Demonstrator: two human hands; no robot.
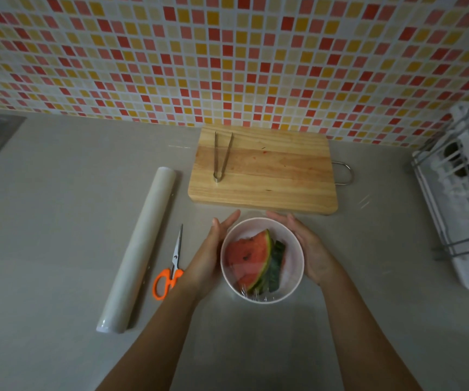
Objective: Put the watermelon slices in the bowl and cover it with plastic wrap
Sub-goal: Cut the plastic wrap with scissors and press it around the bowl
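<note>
Left hand [212, 249]: flat, fingers straight, pressed to bowl's left side.
Right hand [306, 246]: flat, cupping bowl's right side.
Bowl [295, 283]: between hands, on counter [58, 221].
Slices [251, 258]: inside bowl, under wrap [256, 296].
Roll [140, 252], scissors [171, 266]: left of left hand.

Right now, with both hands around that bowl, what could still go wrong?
The wrap looks wrinkled at the near rim of the bowl, so it may not seal there. The left hand and right hand press the sides; a hard squeeze could tip the bowl. The left wrist is close to the scissors.
</note>
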